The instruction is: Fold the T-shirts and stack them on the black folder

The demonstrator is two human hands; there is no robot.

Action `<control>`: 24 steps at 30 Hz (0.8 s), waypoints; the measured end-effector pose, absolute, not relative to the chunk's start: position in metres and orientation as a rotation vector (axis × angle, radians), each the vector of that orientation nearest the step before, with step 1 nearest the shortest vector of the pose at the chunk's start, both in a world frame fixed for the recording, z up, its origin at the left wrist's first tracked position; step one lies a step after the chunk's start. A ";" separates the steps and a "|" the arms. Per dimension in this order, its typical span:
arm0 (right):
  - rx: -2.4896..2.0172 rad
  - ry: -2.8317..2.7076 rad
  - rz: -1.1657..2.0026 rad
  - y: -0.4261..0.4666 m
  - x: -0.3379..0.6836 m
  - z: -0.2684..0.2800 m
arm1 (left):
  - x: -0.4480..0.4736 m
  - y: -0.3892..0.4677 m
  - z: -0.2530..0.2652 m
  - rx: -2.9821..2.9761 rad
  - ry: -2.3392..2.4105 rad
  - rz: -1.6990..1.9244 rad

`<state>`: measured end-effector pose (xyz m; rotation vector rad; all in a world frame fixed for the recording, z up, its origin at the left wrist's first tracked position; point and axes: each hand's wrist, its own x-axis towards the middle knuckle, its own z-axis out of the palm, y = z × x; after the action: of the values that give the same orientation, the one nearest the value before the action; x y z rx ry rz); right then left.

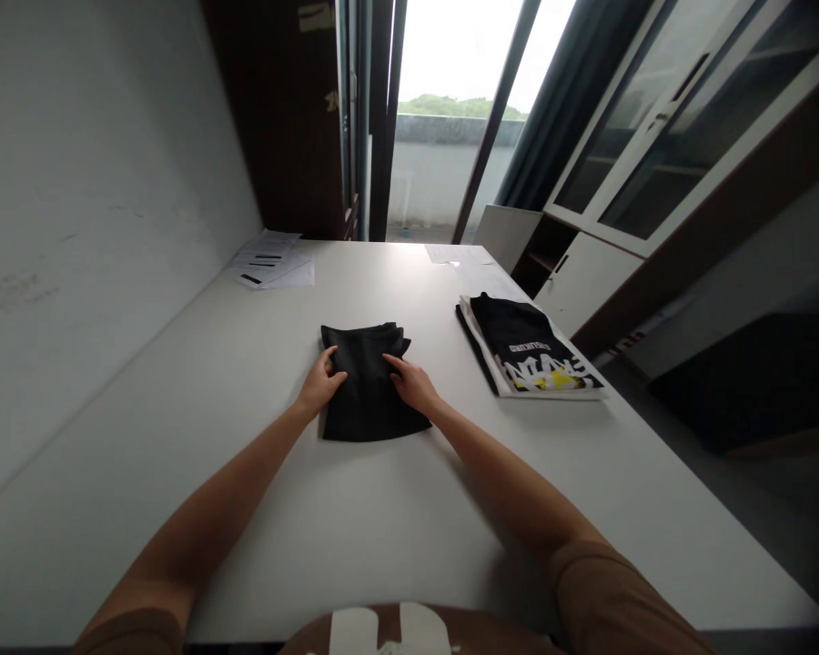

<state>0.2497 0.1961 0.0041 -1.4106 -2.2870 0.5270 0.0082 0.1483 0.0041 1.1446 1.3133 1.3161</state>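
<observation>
A folded black garment [365, 400] lies on the white table [355, 528] in front of me, its folds stacked unevenly at the far right corner. What kind of garment it is cannot be made out. My left hand [320, 382] grips its left edge, thumb on top and the other fingers along the side. On the opposite edge, my right hand [413, 384] holds the cloth with the index finger and thumb on the upper surface. The remaining fingers of that hand are partly hidden at the side.
To the right is a stack of folded shirts [519, 332], the top one black with white and yellow print. Paper sheets [283, 264] lie at the far left by the wall, more papers [460, 256] at the far edge. Cabinets [593, 273] stand beyond the table's right side.
</observation>
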 end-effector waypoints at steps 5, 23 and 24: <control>-1.309 -2.236 0.650 0.196 0.243 0.001 | 0.028 0.138 0.010 1.163 1.102 1.345; -1.440 -2.055 0.836 0.198 0.230 0.018 | 0.080 0.103 0.004 1.021 1.157 1.321; -1.447 -2.060 0.841 0.200 0.229 0.017 | 0.083 0.100 0.002 1.046 1.200 1.295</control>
<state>0.2294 0.1997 0.0173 -1.4469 -2.0600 0.8414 0.0825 0.1005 0.0019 1.0460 1.1997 1.2953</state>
